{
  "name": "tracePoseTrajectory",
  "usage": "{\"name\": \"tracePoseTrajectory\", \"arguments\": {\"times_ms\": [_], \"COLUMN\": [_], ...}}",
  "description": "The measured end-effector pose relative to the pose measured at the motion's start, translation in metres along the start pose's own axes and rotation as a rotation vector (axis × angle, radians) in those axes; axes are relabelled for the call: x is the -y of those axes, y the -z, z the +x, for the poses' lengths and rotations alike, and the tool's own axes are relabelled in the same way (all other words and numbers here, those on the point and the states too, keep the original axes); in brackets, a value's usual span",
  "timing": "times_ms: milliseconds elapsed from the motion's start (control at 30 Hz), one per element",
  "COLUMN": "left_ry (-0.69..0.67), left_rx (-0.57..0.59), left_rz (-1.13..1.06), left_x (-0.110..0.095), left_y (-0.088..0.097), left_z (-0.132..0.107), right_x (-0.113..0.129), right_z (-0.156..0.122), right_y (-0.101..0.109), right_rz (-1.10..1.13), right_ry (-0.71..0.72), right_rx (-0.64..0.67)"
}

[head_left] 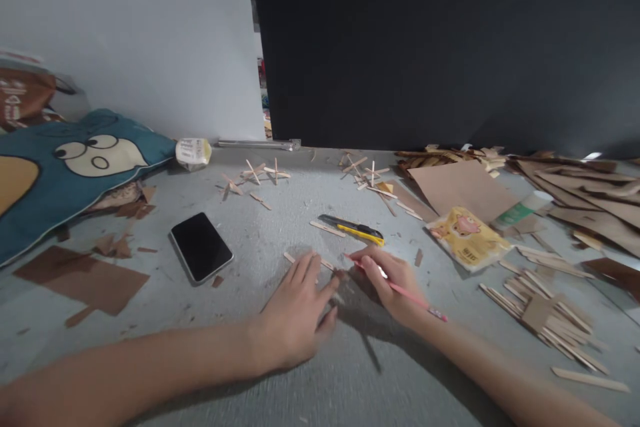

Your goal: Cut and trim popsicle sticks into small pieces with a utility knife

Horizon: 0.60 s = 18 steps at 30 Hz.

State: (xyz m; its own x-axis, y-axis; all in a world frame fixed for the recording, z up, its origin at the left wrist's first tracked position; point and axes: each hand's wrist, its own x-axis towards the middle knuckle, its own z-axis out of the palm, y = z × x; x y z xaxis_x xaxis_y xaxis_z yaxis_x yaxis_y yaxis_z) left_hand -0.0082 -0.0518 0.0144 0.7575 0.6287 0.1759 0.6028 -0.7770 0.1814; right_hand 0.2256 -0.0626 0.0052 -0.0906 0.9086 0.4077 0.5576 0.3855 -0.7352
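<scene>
My right hand (393,280) is closed in a writing grip on a slim pink pen (410,295), its tip low over the surface and pointing left. Flat on the grey surface lies my left hand (297,310), fingers stretched forward. Under its fingertips is a thin wooden craft stick (327,265), partly covered by them. Just beyond both hands, a yellow and black utility knife (357,229) rests beside another craft stick (327,229).
A phone (201,247) and brown cardboard (85,280) lie left, near a blue cushion (95,160). Small stick structures (263,172) stand at the back. At right are a yellow packet (467,237), a glue stick (525,208) and a pile of sticks (543,313). A dark panel (445,47) rises behind.
</scene>
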Motion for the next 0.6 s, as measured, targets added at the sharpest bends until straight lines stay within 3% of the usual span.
{"name": "tracePoseTrajectory", "arguments": {"times_ms": [167, 300, 433, 600], "left_ry": [-0.017, -0.058, -0.066, -0.073], "left_rx": [-0.016, 0.0, -0.015, 0.016], "left_rz": [-0.014, 0.017, 0.029, 0.071], "left_x": [0.0021, 0.0002, -0.0024, -0.0041], "left_y": [-0.0023, 0.0015, 0.0042, 0.0062], "left_z": [-0.0021, -0.0018, -0.0023, -0.0026], "right_x": [0.0079, 0.0062, 0.0032, 0.0021], "right_z": [-0.0007, -0.0001, -0.0016, -0.0057], "right_y": [-0.0015, -0.0024, -0.0038, -0.0095], "right_rz": [0.057, 0.043, 0.058, 0.055], "right_ry": [0.098, 0.058, 0.112, 0.013], "right_rx": [0.129, 0.16, 0.151, 0.151]}}
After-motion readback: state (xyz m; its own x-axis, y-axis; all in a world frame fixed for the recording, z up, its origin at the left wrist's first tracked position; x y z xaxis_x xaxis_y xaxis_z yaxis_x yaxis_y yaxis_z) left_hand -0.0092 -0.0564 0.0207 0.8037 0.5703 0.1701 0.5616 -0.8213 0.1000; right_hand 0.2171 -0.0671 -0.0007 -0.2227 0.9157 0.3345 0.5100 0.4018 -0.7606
